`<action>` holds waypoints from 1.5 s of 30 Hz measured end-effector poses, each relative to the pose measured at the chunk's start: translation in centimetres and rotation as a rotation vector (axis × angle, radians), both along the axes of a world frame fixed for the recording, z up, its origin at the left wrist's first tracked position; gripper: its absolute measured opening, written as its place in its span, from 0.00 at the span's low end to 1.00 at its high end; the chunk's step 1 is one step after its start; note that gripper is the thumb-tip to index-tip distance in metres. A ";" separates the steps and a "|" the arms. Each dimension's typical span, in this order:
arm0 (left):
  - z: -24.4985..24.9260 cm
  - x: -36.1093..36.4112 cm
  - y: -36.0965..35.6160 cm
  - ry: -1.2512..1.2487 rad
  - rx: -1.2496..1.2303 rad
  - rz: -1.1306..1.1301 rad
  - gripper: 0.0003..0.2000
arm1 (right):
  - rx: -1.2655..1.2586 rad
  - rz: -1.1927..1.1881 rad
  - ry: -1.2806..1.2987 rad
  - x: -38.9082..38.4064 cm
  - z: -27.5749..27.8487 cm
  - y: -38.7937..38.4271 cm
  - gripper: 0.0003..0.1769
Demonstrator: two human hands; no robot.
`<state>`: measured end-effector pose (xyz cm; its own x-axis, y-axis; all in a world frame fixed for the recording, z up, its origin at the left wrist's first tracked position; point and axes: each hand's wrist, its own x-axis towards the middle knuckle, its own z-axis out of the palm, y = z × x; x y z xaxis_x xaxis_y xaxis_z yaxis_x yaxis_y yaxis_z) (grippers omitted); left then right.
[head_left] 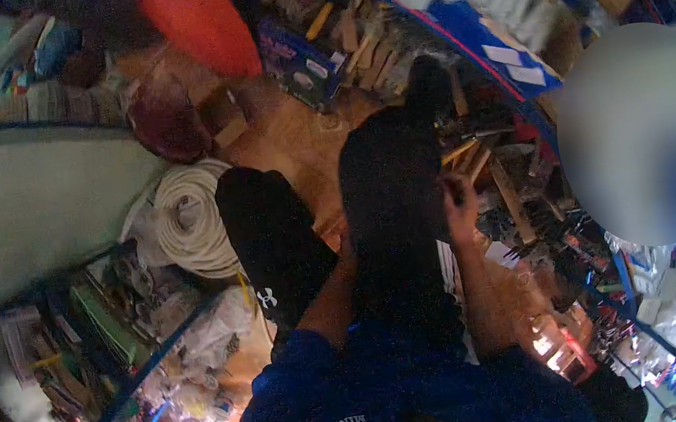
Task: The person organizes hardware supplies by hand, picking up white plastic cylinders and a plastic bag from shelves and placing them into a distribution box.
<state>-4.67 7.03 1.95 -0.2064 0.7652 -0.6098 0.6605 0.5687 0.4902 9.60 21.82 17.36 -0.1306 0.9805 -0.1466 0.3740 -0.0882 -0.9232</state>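
My right hand [460, 204] is beside my dark right trouser leg [388, 195], its fingers curled in. What they hold, if anything, is too dark to make out. Close to it are wooden-looking pieces [473, 159] and a yellow stick [457, 151] among a dark pile. My left hand [346, 243] is down between my legs, nearest the inner side of the right leg; its fingers are hidden.
A coil of white hose or cable [194, 266] lies left of my left knee. Ahead is brown floor [292, 131], with a cardboard box [230, 129] and a red rounded object [199, 23] beyond. Cluttered shelves [144, 368] stand at both sides.
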 end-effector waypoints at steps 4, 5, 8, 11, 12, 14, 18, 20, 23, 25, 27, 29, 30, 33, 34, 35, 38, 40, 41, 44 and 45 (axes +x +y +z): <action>-0.6 -0.5 -0.1 -0.074 -0.013 0.040 0.17 | -0.120 0.146 -0.137 -0.6 -0.1 -0.9 0.09; -0.4 -0.5 0.2 -0.101 -0.018 0.044 0.17 | -0.119 0.158 -0.159 -0.5 0.4 -1.3 0.10; 3.6 -1.4 1.6 -0.178 0.009 0.108 0.18 | -0.081 0.180 -0.226 -0.1 2.5 -1.2 0.10; 2.2 -0.5 1.6 -0.144 0.051 0.124 0.21 | 0.005 0.143 -0.304 1.9 6.3 -0.4 0.10; 2.1 -0.9 2.7 -0.211 -0.117 0.067 0.21 | 0.035 0.129 -0.326 2.1 7.3 0.4 0.11; 2.1 0.0 3.3 -0.184 -0.077 0.157 0.21 | 0.090 0.099 -0.362 3.3 9.3 1.5 0.11; -1.6 4.2 2.3 -0.071 0.177 0.117 0.19 | 0.179 0.015 -0.403 4.1 11.4 0.3 0.12; 1.1 3.9 3.1 -0.228 0.190 0.095 0.16 | 0.233 -0.020 -0.424 3.8 11.1 -1.5 0.12; -6.4 6.5 2.5 -0.240 0.226 0.063 0.15 | 0.324 -0.051 -0.405 4.3 9.0 -4.6 0.12; -12.9 10.1 2.0 -0.087 0.247 0.100 0.15 | 0.375 -0.036 -0.365 6.1 9.2 -5.4 0.13; -8.9 9.8 1.4 -0.081 0.049 0.157 0.15 | 0.414 -0.033 -0.354 7.8 10.3 -5.6 0.13; -1.7 2.7 2.9 -0.167 -0.013 0.189 0.16 | 0.478 -0.037 -0.297 9.0 10.2 -5.8 0.13; -0.9 0.8 2.5 -0.107 0.011 0.197 0.16 | 0.497 -0.036 -0.281 9.4 10.2 -6.0 0.13; 0.9 -3.5 0.1 0.057 0.054 0.239 0.16 | 0.552 0.012 -0.228 8.6 10.0 -6.3 0.14; 2.2 -4.2 -1.1 0.010 0.172 0.325 0.16 | 0.571 0.027 -0.223 8.0 9.7 -6.3 0.14; 4.2 -5.8 -2.4 -0.025 0.302 0.399 0.15 | 0.595 0.036 -0.207 7.2 9.4 -6.3 0.14; 12.2 -11.3 -5.7 0.060 0.674 0.602 0.14 | 0.652 0.048 -0.170 5.4 7.7 -6.7 0.15; 14.3 -13.2 -8.5 0.160 0.828 0.707 0.13 | 0.675 0.045 -0.186 5.4 7.2 -6.9 0.15; 15.2 -14.0 -9.8 0.221 0.829 0.791 0.12 | 0.682 0.046 -0.200 5.6 7.2 -7.0 0.15; 14.9 -15.2 -13.1 0.415 0.850 0.916 0.12 | 0.714 0.034 -0.260 6.6 7.6 -6.2 0.16; 14.3 -15.2 -13.7 0.495 0.865 0.935 0.12 | 0.721 0.024 -0.274 6.8 7.7 -5.7 0.16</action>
<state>-19.90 -6.68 16.30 -0.9073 0.3169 0.2763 0.4112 0.5314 0.7406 16.42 16.15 25.01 -0.2045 0.8431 0.4973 0.5912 0.5113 -0.6237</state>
